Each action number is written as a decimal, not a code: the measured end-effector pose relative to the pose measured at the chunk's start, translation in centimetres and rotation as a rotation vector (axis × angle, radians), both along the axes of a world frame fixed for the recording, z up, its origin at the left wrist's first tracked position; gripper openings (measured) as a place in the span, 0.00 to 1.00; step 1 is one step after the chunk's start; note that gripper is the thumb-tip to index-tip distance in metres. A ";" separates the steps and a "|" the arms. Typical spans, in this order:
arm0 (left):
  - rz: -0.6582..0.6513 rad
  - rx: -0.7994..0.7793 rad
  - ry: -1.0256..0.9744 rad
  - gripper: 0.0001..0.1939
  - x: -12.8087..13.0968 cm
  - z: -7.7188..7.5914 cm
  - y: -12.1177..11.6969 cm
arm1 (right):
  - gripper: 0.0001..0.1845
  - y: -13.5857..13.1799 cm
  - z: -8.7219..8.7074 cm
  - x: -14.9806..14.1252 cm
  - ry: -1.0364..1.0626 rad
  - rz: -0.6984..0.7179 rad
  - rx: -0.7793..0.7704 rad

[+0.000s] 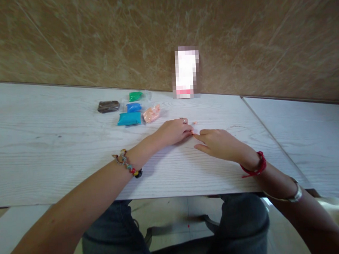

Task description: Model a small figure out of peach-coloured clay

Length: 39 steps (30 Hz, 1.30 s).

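Observation:
My left hand (175, 131) rests on the white wood-grain table with its fingers curled together. Something tiny and pinkish shows at its fingertips, too small to make out fully. The index finger of my right hand (219, 141) reaches out to touch that same spot, its thumb held apart below and its other fingers bent. Just beyond the fingertips lies a small pink piece of what looks like clay (194, 123). Left of my left hand is a clear packet of peach-pink clay (151, 114), with loose plastic around it.
Beside the peach packet lie teal (129, 118), blue (134, 107), green (135, 96) and brown (108, 106) packets. A blurred-out upright rectangle (186, 72) leans against the brown marbled wall (98, 40). A seam (270, 130) crosses the table at right; its front edge is near my knees.

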<state>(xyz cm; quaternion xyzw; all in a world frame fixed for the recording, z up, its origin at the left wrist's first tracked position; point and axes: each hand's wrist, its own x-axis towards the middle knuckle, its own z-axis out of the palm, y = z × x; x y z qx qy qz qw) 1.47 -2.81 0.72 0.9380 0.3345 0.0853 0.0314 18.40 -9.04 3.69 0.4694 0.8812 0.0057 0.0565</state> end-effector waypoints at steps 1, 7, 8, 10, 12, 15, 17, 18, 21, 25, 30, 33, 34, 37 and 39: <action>-0.002 -0.002 0.000 0.16 0.0 0.0 0.0 | 0.17 0.0 0.1 0.1 0.014 0.004 -0.003; 0.002 0.004 0.001 0.16 0.0 0.0 -0.1 | 0.16 0.0 0.6 0.6 0.032 -0.044 0.015; 0.004 0.003 -0.001 0.16 0.0 0.0 -0.1 | 0.16 -0.1 0.6 0.7 0.019 -0.024 0.009; 0.008 -0.006 -0.004 0.15 0.0 0.0 0.0 | 0.18 -0.2 0.3 0.6 -0.015 0.016 0.000; 0.007 -0.017 -0.009 0.15 0.0 -0.1 0.1 | 0.19 -0.2 0.1 0.6 -0.036 0.036 0.004; 0.007 -0.028 -0.032 0.15 0.0 -0.3 0.2 | 0.19 -0.2 0.0 0.4 -0.035 0.033 0.012; 0.013 -0.035 -0.051 0.15 -0.1 -0.3 0.2 | 0.17 -0.1 0.1 0.4 -0.013 0.013 0.009; 0.016 -0.042 -0.058 0.15 -0.1 -0.3 0.2 | 0.16 -0.1 0.2 0.4 0.004 -0.004 0.009; 0.016 -0.056 -0.062 0.15 -0.1 -0.1 0.1 | 0.15 0.0 0.3 0.3 0.050 -0.052 0.016; 0.013 -0.056 -0.048 0.14 -0.1 0.1 0.0 | 0.18 -0.1 0.1 0.3 0.016 -0.032 0.012; 0.010 -0.061 -0.047 0.14 -0.1 0.0 0.1 | 0.18 -0.1 -0.1 0.3 -0.047 0.001 0.017; 0.016 -0.055 -0.042 0.14 -0.2 -0.1 0.1 | 0.17 0.1 0.0 0.4 0.008 0.002 -0.002; 0.017 -0.054 -0.039 0.14 -0.2 -0.1 0.1 | 0.16 0.1 0.1 0.4 0.033 -0.003 -0.009; 0.015 -0.051 -0.038 0.14 -0.2 -0.1 0.1 | 0.17 0.3 0.4 0.6 0.062 -0.054 0.004; 0.014 -0.057 -0.039 0.14 -0.1 -0.1 0.2 | 0.18 0.2 0.6 0.7 0.057 -0.070 0.021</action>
